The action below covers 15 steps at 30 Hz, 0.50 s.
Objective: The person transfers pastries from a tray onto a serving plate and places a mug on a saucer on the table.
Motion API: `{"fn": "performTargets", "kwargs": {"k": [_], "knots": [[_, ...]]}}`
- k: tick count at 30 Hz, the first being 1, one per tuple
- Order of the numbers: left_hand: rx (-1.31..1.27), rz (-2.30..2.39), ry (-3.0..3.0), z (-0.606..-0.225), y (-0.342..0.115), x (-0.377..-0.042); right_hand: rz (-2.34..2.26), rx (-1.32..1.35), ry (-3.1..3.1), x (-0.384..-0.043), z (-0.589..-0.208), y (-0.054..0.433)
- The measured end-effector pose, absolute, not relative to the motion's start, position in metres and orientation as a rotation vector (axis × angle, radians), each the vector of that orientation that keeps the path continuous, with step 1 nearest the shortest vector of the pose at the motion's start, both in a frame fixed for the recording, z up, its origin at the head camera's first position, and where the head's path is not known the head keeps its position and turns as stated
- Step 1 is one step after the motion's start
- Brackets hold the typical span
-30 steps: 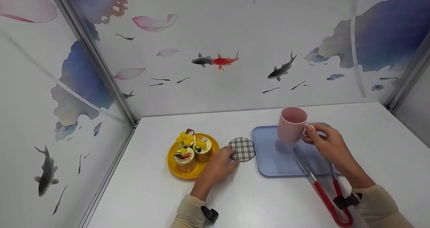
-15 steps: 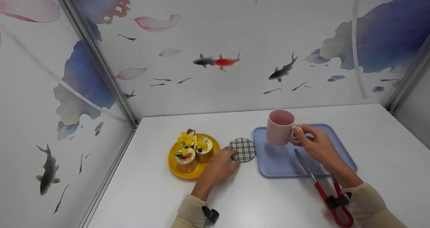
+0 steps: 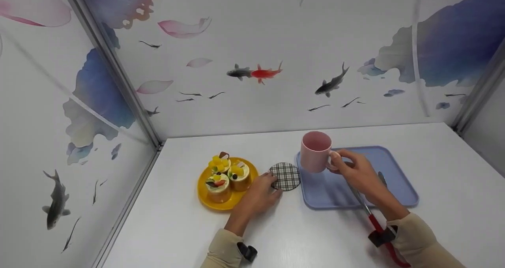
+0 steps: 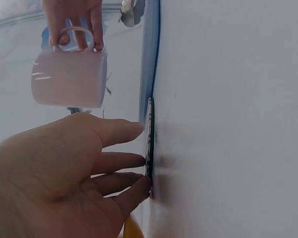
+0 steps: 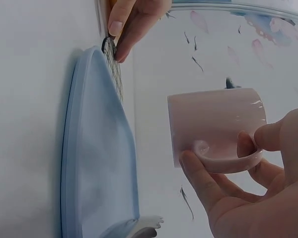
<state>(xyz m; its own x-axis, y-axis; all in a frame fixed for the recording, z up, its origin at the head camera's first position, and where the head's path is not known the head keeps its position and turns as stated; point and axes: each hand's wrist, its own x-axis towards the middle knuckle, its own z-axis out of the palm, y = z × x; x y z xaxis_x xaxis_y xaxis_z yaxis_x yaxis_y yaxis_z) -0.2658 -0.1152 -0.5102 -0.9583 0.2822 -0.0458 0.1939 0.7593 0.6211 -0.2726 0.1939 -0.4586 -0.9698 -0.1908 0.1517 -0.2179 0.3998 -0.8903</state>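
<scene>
My right hand pinches the handle of a pink mug, held upright above the left part of a blue tray. In the right wrist view, its thumb and fingers meet around the handle of the mug, which is clear of the tray. My left hand rests on the table with nearly straight, relaxed fingers. Its fingertips touch the near left edge of a round black-and-white checked coaster, which lies flat against the tray's left side. The left wrist view shows that coaster edge-on at the fingertips.
A yellow plate with several small fruit-topped cakes stands left of my left hand. Red-handled metal tongs lie across the tray's front edge, partly under my right forearm. White panels with painted fish enclose the table's back and sides.
My right hand has carried the mug leftward, from the tray's middle to its left edge, nearer the coaster. The left hand stays at the coaster.
</scene>
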Motion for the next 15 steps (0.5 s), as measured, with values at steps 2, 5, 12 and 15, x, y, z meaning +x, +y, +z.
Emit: {"fn": "performTargets", "kwargs": {"k": [2,5,12,15], "knots": [[0.370,0.972,2.819,-0.510,-0.115,-0.266,1.668,0.365,-2.626,-0.272,-0.459,0.190],[0.356,0.969,2.820,-0.511,-0.114,-0.266,1.690,0.351,-2.634,-0.273,-0.460,0.185],[0.362,0.968,2.819,-0.511,-0.114,-0.266,1.725,0.378,-2.604,-0.280,-0.464,0.175],[0.359,0.963,2.818,-0.511,-0.115,-0.266,1.740,0.384,-2.592,-0.281,-0.466,0.171]]}}
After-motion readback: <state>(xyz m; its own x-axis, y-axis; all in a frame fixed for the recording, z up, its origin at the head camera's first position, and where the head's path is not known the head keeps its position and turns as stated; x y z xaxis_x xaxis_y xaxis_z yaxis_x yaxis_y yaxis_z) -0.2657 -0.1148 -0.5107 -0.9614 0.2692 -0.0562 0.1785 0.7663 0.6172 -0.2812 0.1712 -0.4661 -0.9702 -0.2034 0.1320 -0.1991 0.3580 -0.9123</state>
